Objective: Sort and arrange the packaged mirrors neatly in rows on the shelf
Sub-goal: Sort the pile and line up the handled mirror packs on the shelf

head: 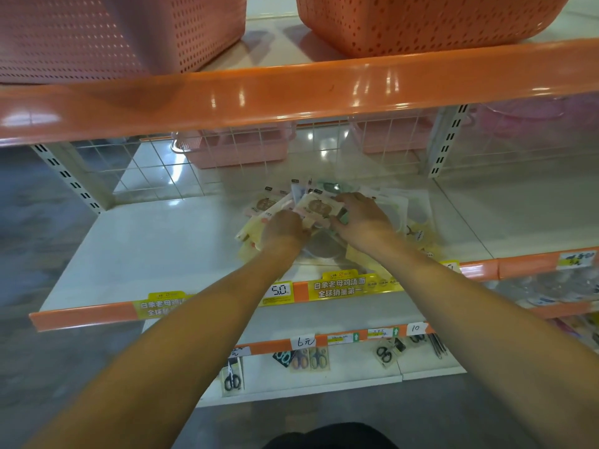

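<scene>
Two bare hands reach into a loose pile of packaged mirrors point(324, 218) lying near the middle of the white shelf point(155, 247), behind its orange front rail. The left hand point(283, 230) has its fingers curled down onto the pale yellow packets at the pile's left side; the fingertips are hidden under the hand, so the exact hold cannot be told. The right hand point(361, 215) pinches the right edge of a pink card-backed packet point(319, 207) lifted atop the heap. The packets overlap at odd angles, several tilted upright toward the wire grid back point(168, 170); their count and printing are too blurred to make out. A round grey mirror face point(324, 247) shows through clear wrap between the wrists. Yellow price strips point(343, 286) on the rail are partly covered by the forearms. Above, two perforated baskets point(421, 21) are cut off by the frame's top edge. Below, packaged scissors point(304, 359) hang under a lower rail.
</scene>
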Tool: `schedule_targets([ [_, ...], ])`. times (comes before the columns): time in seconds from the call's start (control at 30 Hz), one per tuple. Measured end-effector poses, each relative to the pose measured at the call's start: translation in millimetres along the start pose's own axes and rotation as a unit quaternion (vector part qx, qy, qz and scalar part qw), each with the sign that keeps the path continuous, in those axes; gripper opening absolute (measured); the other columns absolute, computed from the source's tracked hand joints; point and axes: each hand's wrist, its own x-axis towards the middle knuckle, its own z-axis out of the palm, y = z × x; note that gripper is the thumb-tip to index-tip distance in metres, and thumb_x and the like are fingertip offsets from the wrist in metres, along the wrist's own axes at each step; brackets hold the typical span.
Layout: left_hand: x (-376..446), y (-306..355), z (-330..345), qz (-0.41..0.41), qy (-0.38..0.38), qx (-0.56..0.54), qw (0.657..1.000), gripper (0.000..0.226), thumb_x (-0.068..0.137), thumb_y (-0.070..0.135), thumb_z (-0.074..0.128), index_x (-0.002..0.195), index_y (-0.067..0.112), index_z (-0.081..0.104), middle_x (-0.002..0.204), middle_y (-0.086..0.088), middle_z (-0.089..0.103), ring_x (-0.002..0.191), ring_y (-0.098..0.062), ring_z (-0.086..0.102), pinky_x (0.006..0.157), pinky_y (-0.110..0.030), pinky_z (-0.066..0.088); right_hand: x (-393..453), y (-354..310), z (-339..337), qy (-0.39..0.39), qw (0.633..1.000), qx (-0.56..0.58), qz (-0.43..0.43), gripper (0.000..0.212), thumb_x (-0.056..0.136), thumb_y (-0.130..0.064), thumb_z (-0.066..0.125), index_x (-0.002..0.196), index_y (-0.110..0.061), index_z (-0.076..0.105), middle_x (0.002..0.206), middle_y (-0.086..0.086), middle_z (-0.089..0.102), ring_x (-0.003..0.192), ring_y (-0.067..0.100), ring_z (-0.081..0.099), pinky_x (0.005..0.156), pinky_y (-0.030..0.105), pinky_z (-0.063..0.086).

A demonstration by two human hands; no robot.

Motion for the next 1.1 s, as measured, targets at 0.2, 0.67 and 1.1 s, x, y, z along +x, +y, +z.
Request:
schedule_targets([
  [0.2, -20, -1, 3, -0.033, -0.019, -0.037, 0.999, 0.018, 0.083, 0.031, 0.063, 0.085, 0.015, 0.069, 0.076, -0.002, 0.064, 0.072, -0.019, 0.064, 0.059, -0.029, 0.05, 2, -7, 8, -0.012, 1.0, 0.003, -0.005, 0.051, 0.091, -0.038, 0.056, 0.137, -0.02, 0.045, 0.14, 0.005, 0.047, 0.126, 0.028, 0.046, 0.098, 0.041, 0.044],
  [0.67, -28, 2, 7, -0.053, 0.011, -0.078, 0.995, 0.024, 0.082, 0.038, 0.067, 0.086, 0.014, 0.072, 0.078, -0.002, 0.068, 0.072, -0.018, 0.064, 0.065, -0.028, 0.052, -1, 4, 9, -0.012, 1.0, 0.007, 0.0, 0.053, 0.09, -0.04, 0.057, 0.137, -0.018, 0.046, 0.138, 0.006, 0.048, 0.126, 0.027, 0.046, 0.099, 0.042, 0.044],
  [1.1, -33, 4, -10, -0.044, 0.013, -0.06, 0.997, 0.021, 0.085, 0.034, 0.063, 0.081, 0.015, 0.071, 0.073, -0.002, 0.065, 0.069, -0.019, 0.062, 0.06, -0.028, 0.049, -2, 0, 8, -0.013, 1.0, 0.022, -0.004, 0.055, 0.088, -0.045, 0.059, 0.136, -0.02, 0.048, 0.135, 0.006, 0.049, 0.123, 0.028, 0.048, 0.098, 0.042, 0.045],
])
